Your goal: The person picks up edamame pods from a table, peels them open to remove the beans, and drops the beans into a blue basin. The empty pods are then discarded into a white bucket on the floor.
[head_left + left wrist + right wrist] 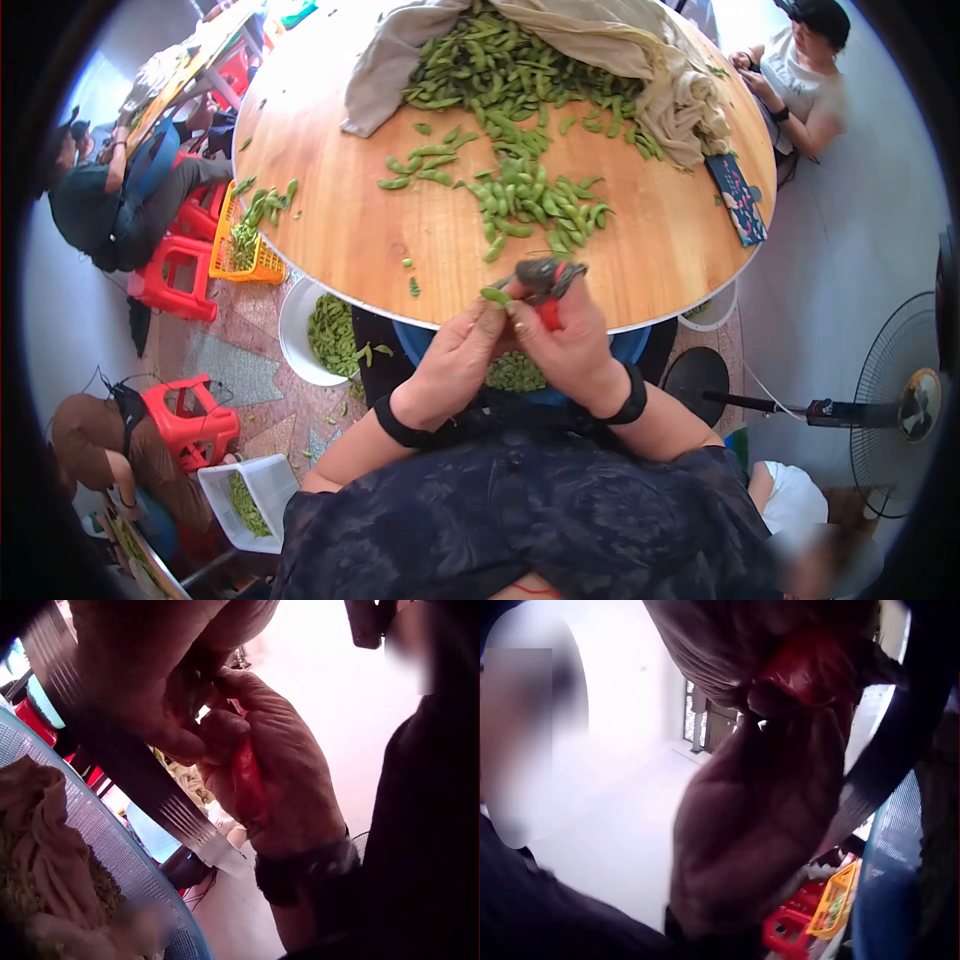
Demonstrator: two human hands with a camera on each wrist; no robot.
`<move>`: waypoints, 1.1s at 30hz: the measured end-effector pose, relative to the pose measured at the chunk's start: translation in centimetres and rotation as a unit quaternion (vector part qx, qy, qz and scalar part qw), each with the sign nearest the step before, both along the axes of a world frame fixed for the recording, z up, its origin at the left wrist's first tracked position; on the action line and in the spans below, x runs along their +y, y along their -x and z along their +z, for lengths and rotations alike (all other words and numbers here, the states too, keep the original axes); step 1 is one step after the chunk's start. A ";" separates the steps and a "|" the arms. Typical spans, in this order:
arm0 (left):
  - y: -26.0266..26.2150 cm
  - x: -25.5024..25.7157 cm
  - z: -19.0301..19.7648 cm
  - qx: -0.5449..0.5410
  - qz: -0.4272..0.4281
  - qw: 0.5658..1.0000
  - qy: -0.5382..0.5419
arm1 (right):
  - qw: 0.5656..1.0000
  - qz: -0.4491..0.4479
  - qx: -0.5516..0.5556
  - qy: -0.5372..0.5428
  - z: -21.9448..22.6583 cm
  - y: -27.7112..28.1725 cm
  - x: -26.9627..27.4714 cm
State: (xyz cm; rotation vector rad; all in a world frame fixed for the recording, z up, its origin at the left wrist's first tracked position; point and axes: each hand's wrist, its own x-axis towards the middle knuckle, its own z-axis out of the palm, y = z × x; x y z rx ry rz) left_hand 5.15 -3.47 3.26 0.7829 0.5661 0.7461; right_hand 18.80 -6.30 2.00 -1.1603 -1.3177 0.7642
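Over the table's near edge, my left hand (455,350) pinches a green soybean pod (494,296) between thumb and fingers. My right hand (572,345) meets it there, its thumb and fingertips pinching the pod's near end. Dark wrapping (545,274) covers fingers of the right hand, and a shiny red covering (246,776) shows on that hand in the left wrist view. Both wrist views show the hands fingertip to fingertip, with the pod hidden in shadow. Loose soybean pods (535,195) lie on the round wooden table (330,220) just beyond the hands.
A larger pod heap (500,65) lies under pale cloth (385,70) at the back. Below the hands, a blue basket (410,340) holds shelled beans (515,372). A white bucket (290,330) of pods stands left, a fan (900,400) right. Other people sit around.
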 end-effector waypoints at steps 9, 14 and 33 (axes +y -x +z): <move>1.0 0.2 0.2 0.094 0.025 0.995 0.012 | 0.991 0.005 -0.123 -0.048 -0.4 -3.8 -1.8; 0.8 0.2 -0.5 0.185 -0.092 0.972 -0.112 | 0.928 0.199 0.173 0.265 2.1 -6.0 -1.9; 1.4 0.0 0.9 0.098 -0.216 0.971 0.004 | 0.877 0.323 0.205 0.292 1.3 -6.5 -2.4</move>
